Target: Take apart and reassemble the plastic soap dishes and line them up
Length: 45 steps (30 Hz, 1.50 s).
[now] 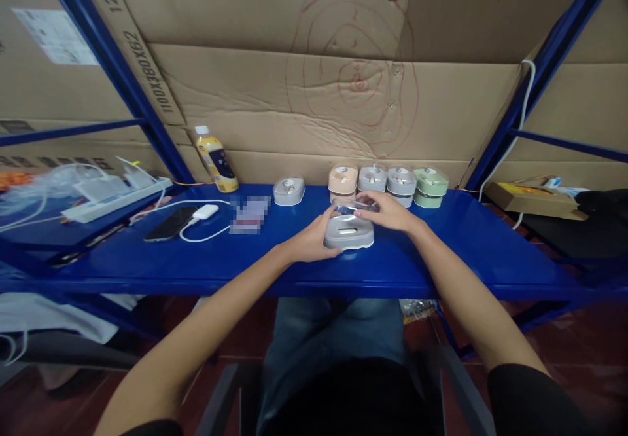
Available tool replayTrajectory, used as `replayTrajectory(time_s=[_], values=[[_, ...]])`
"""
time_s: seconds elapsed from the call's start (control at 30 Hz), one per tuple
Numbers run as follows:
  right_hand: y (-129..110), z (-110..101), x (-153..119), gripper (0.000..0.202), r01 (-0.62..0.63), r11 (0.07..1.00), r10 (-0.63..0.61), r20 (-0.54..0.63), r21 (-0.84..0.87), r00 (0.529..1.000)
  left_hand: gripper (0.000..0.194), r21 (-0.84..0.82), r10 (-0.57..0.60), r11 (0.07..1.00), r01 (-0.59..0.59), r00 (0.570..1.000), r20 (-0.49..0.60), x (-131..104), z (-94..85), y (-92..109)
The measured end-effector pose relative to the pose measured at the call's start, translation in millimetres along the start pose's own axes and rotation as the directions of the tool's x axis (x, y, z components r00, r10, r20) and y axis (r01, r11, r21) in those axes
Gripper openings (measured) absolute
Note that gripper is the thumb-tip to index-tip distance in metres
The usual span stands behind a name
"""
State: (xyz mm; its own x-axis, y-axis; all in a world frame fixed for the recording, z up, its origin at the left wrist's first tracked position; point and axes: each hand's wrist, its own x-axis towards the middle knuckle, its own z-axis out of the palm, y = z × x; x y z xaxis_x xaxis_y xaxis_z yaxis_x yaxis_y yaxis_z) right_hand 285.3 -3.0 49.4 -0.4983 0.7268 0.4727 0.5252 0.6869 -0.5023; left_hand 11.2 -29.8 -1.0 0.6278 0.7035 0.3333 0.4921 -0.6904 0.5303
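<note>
A grey rounded box (350,238) with a small pale piece on its top sits near the front of the blue table. My left hand (313,236) grips its left side, the thumb low along the front edge and the fingers partly hidden behind. Over the box's back part is a clear plastic lid (349,207), tilted, and my right hand (387,210) is closed on its right end. Whether the lid touches the box, I cannot tell. Just behind my hands stand stacked similar boxes: a peach one (342,177), grey ones (401,181) and a green one (432,184).
Another grey box (289,192) stands alone left of the stacks. Further left are a yellow drink bottle (216,159), a phone (171,224), a white charger (205,212) with its cable and a blurred-out packet (250,215). Blue posts and a cardboard wall (235,95) bound the table (471,253).
</note>
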Motion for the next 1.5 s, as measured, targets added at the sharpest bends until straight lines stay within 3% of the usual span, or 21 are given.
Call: replayTrajectory(time_s=[0.23, 0.37, 0.5, 0.73, 0.8, 0.87, 0.97, 1.03, 1.13, 1.2, 1.33, 1.5], values=[[-6.9, 5.5, -1.4, 0.076, 0.082, 0.996, -0.079, 0.123, -0.020, 0.989, 0.128, -0.263, -0.175, 0.954, 0.143, 0.979, -0.103, 3.0, 4.8, -14.6], [-7.8, 12.3, -0.4, 0.085, 0.095, 0.993, -0.082, 0.168, -0.072, 0.982, 0.141, -0.278, -0.207, 0.943, 0.180, 0.976, -0.071, 4.0, 3.5, -14.1], [-5.4, 17.5, 0.7, 0.084, 0.082, 0.992, -0.063, 0.186, -0.093, 0.981, 0.137, -0.231, -0.210, 0.954, 0.192, 0.976, -0.055, 3.6, 2.8, -13.2], [4.0, 22.5, 1.3, 0.095, 0.072, 0.995, -0.056, 0.199, -0.076, 0.979, 0.101, -0.032, -0.052, 0.998, 0.050, 0.997, -0.057, -1.2, -13.1, -7.6], [7.4, 22.0, 1.5, 0.102, 0.047, 0.996, -0.034, 0.173, -0.076, 0.984, 0.096, 0.081, -0.058, 0.995, 0.063, 0.996, -0.065, -7.0, -18.5, -3.1], [10.7, 19.2, 2.0, 0.093, 0.023, 0.997, -0.016, 0.100, -0.072, 0.995, 0.097, 0.229, -0.131, 0.961, 0.155, 0.985, -0.115, -15.3, -20.8, 2.5], [14.8, 11.7, 3.2, 0.063, -0.003, 0.998, 0.000, -0.064, -0.059, 0.998, 0.093, 0.452, -0.279, 0.808, 0.378, 0.921, -0.272, -27.2, -19.4, 11.4], [16.5, 7.3, 4.0, 0.059, -0.020, 0.997, 0.010, -0.139, -0.068, 0.990, 0.092, 0.548, -0.333, 0.679, 0.489, 0.870, -0.364, -30.8, -17.9, 17.0], [17.1, 5.1, 5.2, 0.059, -0.023, 0.996, 0.010, -0.152, -0.089, 0.988, 0.090, 0.615, -0.349, 0.572, 0.543, 0.840, -0.416, -29.1, -19.2, 25.1], [16.4, 6.3, 5.7, 0.059, -0.015, 0.995, 0.003, -0.127, -0.096, 0.992, 0.081, 0.641, -0.327, 0.556, 0.528, 0.849, -0.416, -25.1, -22.6, 29.7], [14.2, 9.3, 5.9, 0.058, -0.004, 0.995, -0.004, -0.079, -0.100, 0.997, 0.051, 0.676, -0.271, 0.603, 0.423, 0.906, -0.325, -11.2, -29.3, 29.0], [13.6, 11.4, 5.9, 0.056, -0.002, 0.995, -0.005, -0.070, -0.097, 0.998, 0.041, 0.700, -0.245, 0.598, 0.390, 0.921, -0.304, 24.7, -33.2, 1.5]])
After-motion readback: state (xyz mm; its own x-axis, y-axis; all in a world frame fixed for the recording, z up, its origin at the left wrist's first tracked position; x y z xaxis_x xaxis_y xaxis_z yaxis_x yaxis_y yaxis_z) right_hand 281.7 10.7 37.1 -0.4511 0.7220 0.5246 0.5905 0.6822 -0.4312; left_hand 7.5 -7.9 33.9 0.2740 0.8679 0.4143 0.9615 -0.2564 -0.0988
